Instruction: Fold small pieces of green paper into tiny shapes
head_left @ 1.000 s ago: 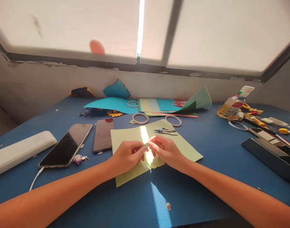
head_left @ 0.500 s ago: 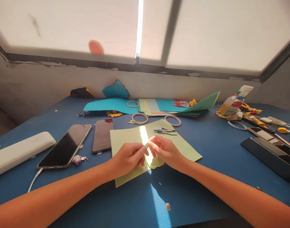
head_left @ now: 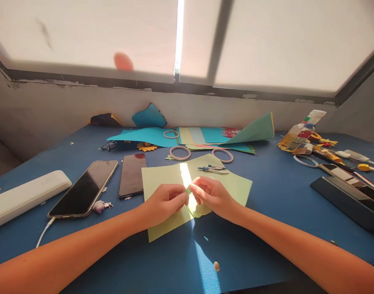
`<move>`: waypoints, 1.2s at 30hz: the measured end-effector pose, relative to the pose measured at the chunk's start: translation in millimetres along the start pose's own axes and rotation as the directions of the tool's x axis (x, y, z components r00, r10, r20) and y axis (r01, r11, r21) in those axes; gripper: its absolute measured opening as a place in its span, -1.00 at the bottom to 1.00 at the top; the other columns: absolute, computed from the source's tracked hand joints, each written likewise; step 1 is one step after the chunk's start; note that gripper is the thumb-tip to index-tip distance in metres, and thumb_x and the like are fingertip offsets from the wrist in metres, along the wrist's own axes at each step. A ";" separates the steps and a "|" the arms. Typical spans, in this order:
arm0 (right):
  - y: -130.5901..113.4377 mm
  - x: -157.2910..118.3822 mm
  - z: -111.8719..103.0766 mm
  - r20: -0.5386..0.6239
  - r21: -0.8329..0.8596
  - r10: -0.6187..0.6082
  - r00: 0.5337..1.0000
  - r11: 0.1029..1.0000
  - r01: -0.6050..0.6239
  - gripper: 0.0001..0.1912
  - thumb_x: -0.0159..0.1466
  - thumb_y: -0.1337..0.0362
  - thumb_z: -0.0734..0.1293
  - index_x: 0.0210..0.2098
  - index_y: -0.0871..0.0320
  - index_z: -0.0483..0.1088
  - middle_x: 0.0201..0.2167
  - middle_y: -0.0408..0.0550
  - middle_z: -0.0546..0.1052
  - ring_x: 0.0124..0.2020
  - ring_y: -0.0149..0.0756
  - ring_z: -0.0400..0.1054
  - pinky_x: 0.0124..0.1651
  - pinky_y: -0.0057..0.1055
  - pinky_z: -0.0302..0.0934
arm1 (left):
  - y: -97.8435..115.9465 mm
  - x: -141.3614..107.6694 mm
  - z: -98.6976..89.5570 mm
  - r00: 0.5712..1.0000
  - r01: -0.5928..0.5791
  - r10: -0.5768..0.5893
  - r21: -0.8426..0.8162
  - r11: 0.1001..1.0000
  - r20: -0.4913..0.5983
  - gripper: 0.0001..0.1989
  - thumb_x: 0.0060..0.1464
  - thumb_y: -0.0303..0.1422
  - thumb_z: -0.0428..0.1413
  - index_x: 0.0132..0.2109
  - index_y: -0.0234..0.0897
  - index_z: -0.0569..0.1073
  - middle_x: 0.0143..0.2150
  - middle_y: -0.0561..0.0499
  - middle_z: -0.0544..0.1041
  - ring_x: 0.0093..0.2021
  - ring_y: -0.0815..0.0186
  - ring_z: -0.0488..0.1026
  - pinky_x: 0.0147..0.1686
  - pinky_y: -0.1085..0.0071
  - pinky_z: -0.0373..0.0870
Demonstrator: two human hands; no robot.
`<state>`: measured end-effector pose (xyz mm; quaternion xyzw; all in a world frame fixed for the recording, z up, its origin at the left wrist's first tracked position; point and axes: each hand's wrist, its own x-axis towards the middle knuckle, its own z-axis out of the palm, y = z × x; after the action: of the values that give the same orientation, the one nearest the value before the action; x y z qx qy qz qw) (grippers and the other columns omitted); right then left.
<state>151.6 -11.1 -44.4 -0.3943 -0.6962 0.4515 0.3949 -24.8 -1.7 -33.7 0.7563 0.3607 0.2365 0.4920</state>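
A pale green paper sheet [head_left: 162, 179] lies on the blue table, with a bright strip of sunlight across its middle. Over its front part, my left hand [head_left: 170, 202] is closed, thumb against the curled fingers. Just to its right, my right hand [head_left: 211, 194] is closed in a pinch, its fingertips almost meeting those of the left. What the fingertips hold is too small and washed out by glare to name. A small torn green piece [head_left: 202, 211] shows below the hands. Behind my right hand a compass [head_left: 213, 169] rests on the sheet.
Two tape rolls [head_left: 180, 153] [head_left: 222, 155] sit behind the sheet. To the left are two phones [head_left: 84, 188] [head_left: 132, 175] and a white power bank [head_left: 30, 198]. Coloured papers [head_left: 144, 136] lie at the back; a bottle [head_left: 301, 131] and a dark case [head_left: 346, 204] stand right.
The green sheet's right corner has drawn inward or curled up. The raised green paper at the back has bent further left. Both hands have hardly moved.
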 end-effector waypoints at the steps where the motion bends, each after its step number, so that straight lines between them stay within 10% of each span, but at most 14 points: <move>1: 0.1 0.2 -0.7 0.015 0.010 0.006 1.000 1.000 -0.006 -0.67 0.23 0.03 0.19 -0.50 0.14 0.22 -0.66 -0.25 0.24 -0.60 -0.47 0.11 -0.50 -0.47 0.05 | -0.3 0.0 0.3 1.000 0.001 -0.001 0.001 1.000 -0.003 -0.74 0.11 -0.33 -0.09 -0.50 -0.32 0.29 -0.63 0.15 0.18 -0.57 0.44 0.12 -0.55 0.49 0.07; 36: 4.1 1.0 -0.9 0.078 0.025 0.010 0.997 1.000 -0.012 -0.70 0.19 0.04 0.24 -0.49 0.15 0.27 -0.65 -0.23 0.26 -0.62 -0.49 0.11 -0.58 -0.50 0.01 | -1.2 2.1 1.9 0.996 0.020 -0.013 0.071 0.997 -0.091 -0.75 0.01 -0.29 -0.03 -0.54 -0.32 0.30 -0.65 0.18 0.04 -0.61 0.47 0.01 -0.62 0.50 -0.07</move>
<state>152.9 -8.7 -47.8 -0.3753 -0.7030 0.4776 0.3699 -22.5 -0.9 -35.6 0.7590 0.3972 0.2534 0.4495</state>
